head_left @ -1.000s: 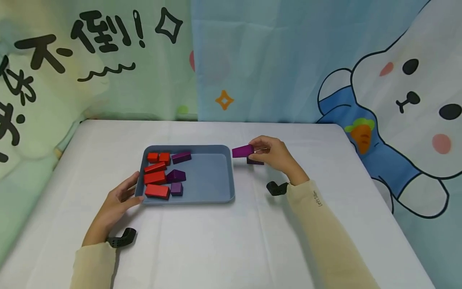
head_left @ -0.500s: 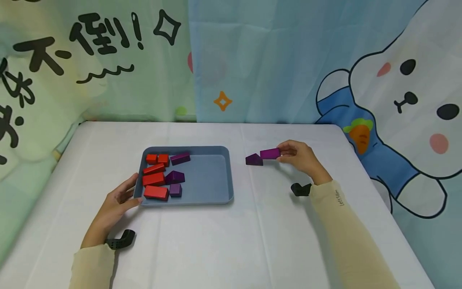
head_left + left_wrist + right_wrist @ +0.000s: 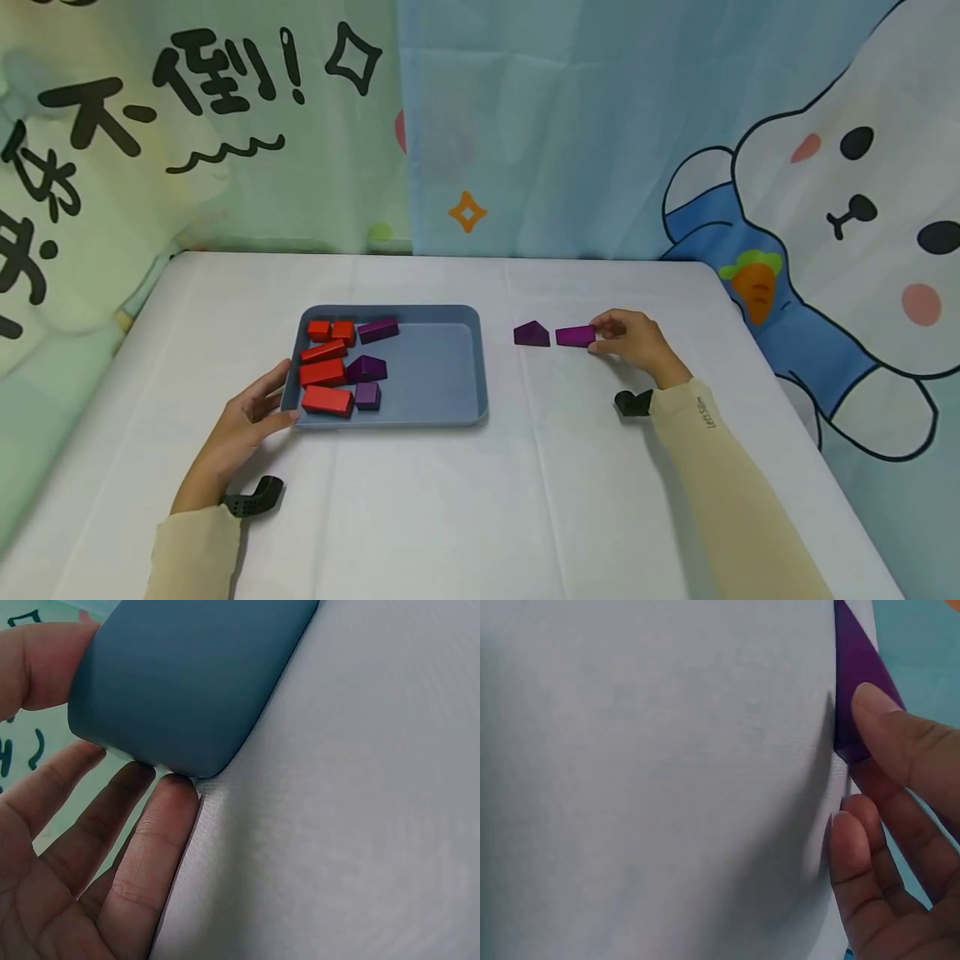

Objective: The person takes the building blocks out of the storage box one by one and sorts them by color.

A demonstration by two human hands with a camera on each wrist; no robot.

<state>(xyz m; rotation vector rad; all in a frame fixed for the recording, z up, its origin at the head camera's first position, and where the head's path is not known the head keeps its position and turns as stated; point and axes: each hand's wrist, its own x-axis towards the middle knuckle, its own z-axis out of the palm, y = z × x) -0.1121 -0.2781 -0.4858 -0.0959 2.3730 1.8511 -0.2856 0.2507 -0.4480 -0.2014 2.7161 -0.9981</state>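
Note:
At the left end of a grey-blue tray (image 3: 427, 408), my left hand (image 3: 243, 425) holds the corner. In the left wrist view its thumb (image 3: 52, 664) is at the rim and several fingertips touch the outer wall. My right hand (image 3: 633, 342) pinches one end of a purple block (image 3: 575, 336) between thumb and fingers, low over or on the table; contact with the cloth is hard to tell. A second purple block (image 3: 532, 334), with a peaked top, stands just left of it, a small gap between them.
Several red blocks (image 3: 327, 401) line the tray's left side, with purple blocks (image 3: 367, 368) beside them. White cloth covers the table (image 3: 450, 508). Printed curtains (image 3: 540, 125) hang behind its back edge.
My right hand has carried the purple block rightward from beside the tray, past the peaked purple block, then lowered it. My left hand stays at the tray corner.

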